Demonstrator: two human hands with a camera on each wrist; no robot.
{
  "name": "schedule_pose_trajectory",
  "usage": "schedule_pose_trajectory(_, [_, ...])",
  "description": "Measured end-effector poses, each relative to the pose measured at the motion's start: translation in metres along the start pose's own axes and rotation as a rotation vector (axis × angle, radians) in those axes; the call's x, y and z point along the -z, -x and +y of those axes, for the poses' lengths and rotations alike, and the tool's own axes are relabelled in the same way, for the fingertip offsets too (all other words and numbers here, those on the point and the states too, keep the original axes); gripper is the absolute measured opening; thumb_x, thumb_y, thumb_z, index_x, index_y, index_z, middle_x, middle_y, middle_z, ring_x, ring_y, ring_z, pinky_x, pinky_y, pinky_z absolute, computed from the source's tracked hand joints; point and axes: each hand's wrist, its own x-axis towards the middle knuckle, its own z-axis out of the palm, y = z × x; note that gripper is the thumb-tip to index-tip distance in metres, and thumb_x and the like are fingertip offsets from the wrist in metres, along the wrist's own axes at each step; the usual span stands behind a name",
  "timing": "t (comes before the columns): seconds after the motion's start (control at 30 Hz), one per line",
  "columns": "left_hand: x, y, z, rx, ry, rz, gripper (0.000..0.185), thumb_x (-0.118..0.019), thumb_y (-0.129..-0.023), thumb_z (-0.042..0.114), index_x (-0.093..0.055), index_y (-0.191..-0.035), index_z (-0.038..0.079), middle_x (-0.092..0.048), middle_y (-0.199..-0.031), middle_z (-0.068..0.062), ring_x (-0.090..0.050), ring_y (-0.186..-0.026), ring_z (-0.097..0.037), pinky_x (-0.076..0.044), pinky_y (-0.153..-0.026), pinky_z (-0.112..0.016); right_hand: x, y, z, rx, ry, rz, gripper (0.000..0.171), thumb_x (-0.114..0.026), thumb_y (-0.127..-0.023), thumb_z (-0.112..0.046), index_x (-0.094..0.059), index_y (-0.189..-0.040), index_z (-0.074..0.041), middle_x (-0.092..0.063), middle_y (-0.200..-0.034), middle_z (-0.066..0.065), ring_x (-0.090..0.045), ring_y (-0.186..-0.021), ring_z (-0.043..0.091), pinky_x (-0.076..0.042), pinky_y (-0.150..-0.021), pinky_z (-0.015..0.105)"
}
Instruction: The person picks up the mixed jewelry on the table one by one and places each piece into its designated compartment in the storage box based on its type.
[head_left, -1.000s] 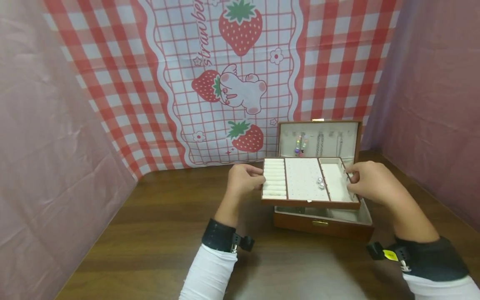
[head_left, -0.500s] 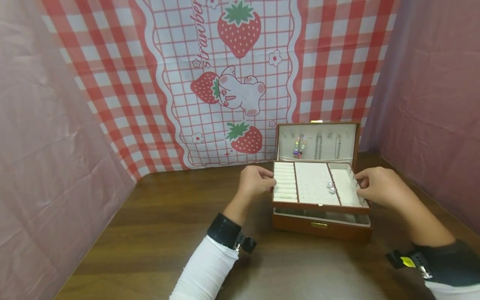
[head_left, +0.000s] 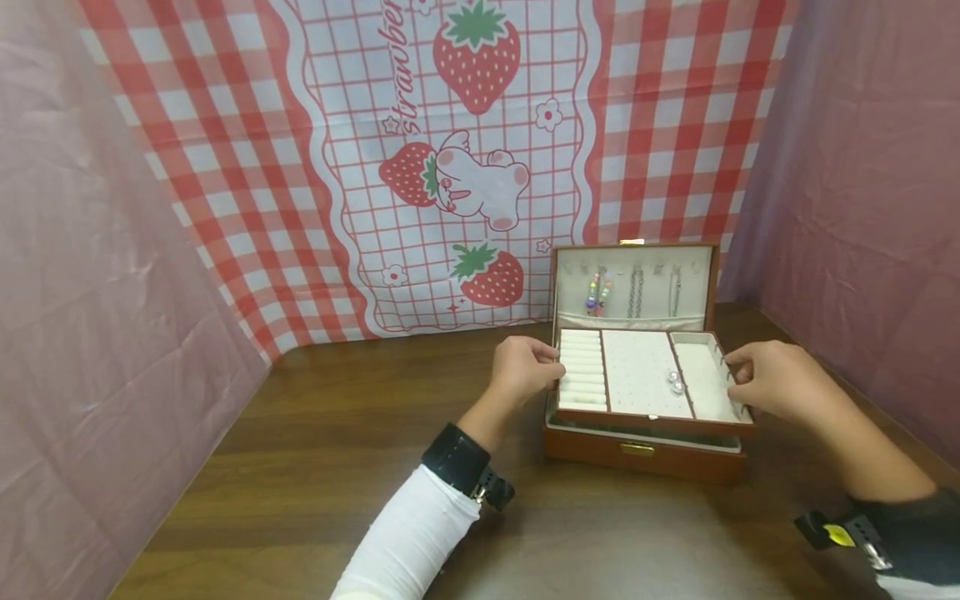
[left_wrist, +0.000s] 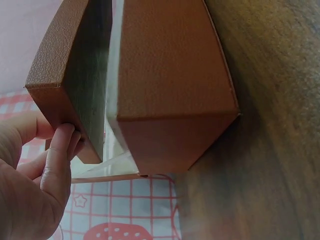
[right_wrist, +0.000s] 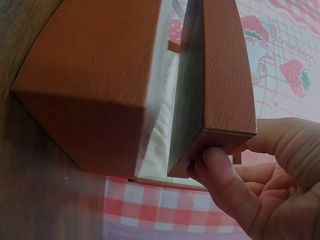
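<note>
Between both hands, a jewelry tray (head_left: 641,367) with brown sides and a cream lining is held just above the brown jewelry box (head_left: 592,446). My left hand (head_left: 521,367) grips the tray's left end, beside its ring rolls (head_left: 582,371). At the opposite end my right hand (head_left: 780,379) grips the side next to the open compartment (head_left: 705,379). A pair of round silvery earrings (head_left: 676,382) sits on the tray's middle panel. Both wrist views show a gap between the tray (left_wrist: 55,65) and the box (right_wrist: 95,60). The box's inside is mostly hidden under the tray.
The box's raised lid (head_left: 690,308) stands behind the tray. On its hooks hang a colorful beaded bracelet (head_left: 597,293) and silvery chains (head_left: 636,292). A strawberry-print checked cloth (head_left: 465,167) covers the back, and pink cloths hang at both sides of the wooden table (head_left: 337,433).
Held in both hands, the tray has moved right and down, closer to the box. Less of the box's inside shows, and more of the lid's lower lining is visible.
</note>
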Motion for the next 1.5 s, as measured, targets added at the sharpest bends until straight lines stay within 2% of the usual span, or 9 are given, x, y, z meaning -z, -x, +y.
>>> schedule_pose_trajectory(0.33, [-0.005,-0.004,-0.013,0.029,-0.048,-0.017,0.010,-0.074,-0.077,0.002,-0.076,-0.087,0.002,-0.070,-0.066,-0.001,-0.066,-0.052,-0.014,-0.052,-0.049,-0.021,-0.014,-0.004,0.005,-0.033,-0.124,-0.104,0.047,-0.067,-0.077,-0.004,-0.056,-0.113,0.024,-0.064,-0.067,-0.002,-0.062,-0.050,0.017,-0.045,-0.050,0.031])
schedule_pose_trajectory(0.5, [-0.005,-0.007,-0.017,0.013,-0.135,-0.033,0.010,-0.075,-0.078,0.007,-0.078,-0.088,0.005,-0.069,-0.064,0.003,-0.066,-0.052,-0.012,-0.050,-0.050,-0.019,-0.018,-0.005,0.004,-0.041,-0.121,-0.116,0.045,-0.067,-0.077,-0.005,-0.057,-0.111,0.024,-0.062,-0.063,-0.002,-0.062,-0.050,0.018,-0.044,-0.049,0.030])
schedule_pose_trajectory(0.6, [-0.005,-0.009,-0.016,-0.004,-0.226,-0.033,0.007,-0.076,-0.078,0.012,-0.079,-0.085,0.011,-0.068,-0.064,0.007,-0.064,-0.056,-0.007,-0.049,-0.054,-0.018,-0.019,-0.005,0.005,-0.041,-0.104,-0.114,0.044,-0.067,-0.077,-0.004,-0.058,-0.110,0.023,-0.062,-0.064,-0.003,-0.061,-0.050,0.017,-0.044,-0.052,0.031])
schedule_pose_trajectory(0.73, [-0.006,-0.009,-0.016,-0.056,-0.350,-0.012,0.004,-0.077,-0.076,0.017,-0.080,-0.080,0.018,-0.070,-0.070,0.010,-0.059,-0.067,-0.006,-0.047,-0.062,-0.017,-0.022,-0.005,0.007,-0.015,-0.076,-0.095,0.041,-0.067,-0.074,-0.004,-0.061,-0.106,0.021,-0.061,-0.062,-0.004,-0.059,-0.049,0.016,-0.044,-0.056,0.032])
schedule_pose_trajectory(0.93, [-0.007,-0.009,-0.016,-0.130,-0.448,0.011,0.005,-0.076,-0.077,0.019,-0.081,-0.079,0.020,-0.072,-0.077,0.011,-0.063,-0.077,-0.008,-0.048,-0.068,-0.017,-0.024,-0.006,0.005,0.024,-0.024,-0.062,0.037,-0.067,-0.071,-0.003,-0.064,-0.101,0.017,-0.061,-0.060,-0.005,-0.056,-0.047,0.013,-0.047,-0.059,0.034])
schedule_pose_trajectory(1.13, [-0.011,-0.008,-0.017,-0.189,-0.524,0.037,0.007,-0.074,-0.078,0.017,-0.080,-0.078,0.020,-0.071,-0.073,0.012,-0.060,-0.069,-0.006,-0.046,-0.060,-0.017,-0.026,-0.006,0.000,0.046,0.044,-0.028,0.036,-0.067,-0.068,-0.002,-0.065,-0.099,0.016,-0.064,-0.068,0.000,-0.056,-0.059,0.014,-0.046,-0.056,0.034])
schedule_pose_trajectory(1.23, [-0.014,-0.007,-0.017,-0.246,-0.593,0.051,0.010,-0.071,-0.078,0.016,-0.080,-0.076,0.021,-0.068,-0.069,0.014,-0.056,-0.064,-0.004,-0.044,-0.057,-0.016,-0.028,-0.005,-0.002,0.063,0.089,-0.002,0.036,-0.067,-0.067,-0.001,-0.065,-0.099,0.014,-0.060,-0.069,0.000,-0.052,-0.062,0.016,-0.042,-0.054,0.034])
schedule_pose_trajectory(1.37, [-0.016,-0.005,-0.016,-0.322,-0.684,0.061,0.014,-0.069,-0.077,0.013,-0.079,-0.073,0.022,-0.063,-0.064,0.015,-0.050,-0.061,-0.001,-0.040,-0.056,-0.014,-0.031,-0.004,-0.004,0.071,0.117,0.016,0.035,-0.066,-0.066,0.000,-0.065,-0.099,0.012,-0.054,-0.068,-0.001,-0.048,-0.063,0.019,-0.038,-0.053,0.033])
schedule_pose_trajectory(1.5, [-0.017,-0.004,-0.017,-0.359,-0.736,0.055,0.016,-0.069,-0.076,0.011,-0.075,-0.066,0.022,-0.056,-0.059,0.015,-0.045,-0.058,-0.002,-0.039,-0.056,-0.015,-0.033,-0.002,-0.005,0.075,0.131,0.023,0.032,-0.067,-0.065,0.000,-0.065,-0.096,0.011,-0.055,-0.069,0.000,-0.050,-0.064,0.020,-0.040,-0.053,0.036])
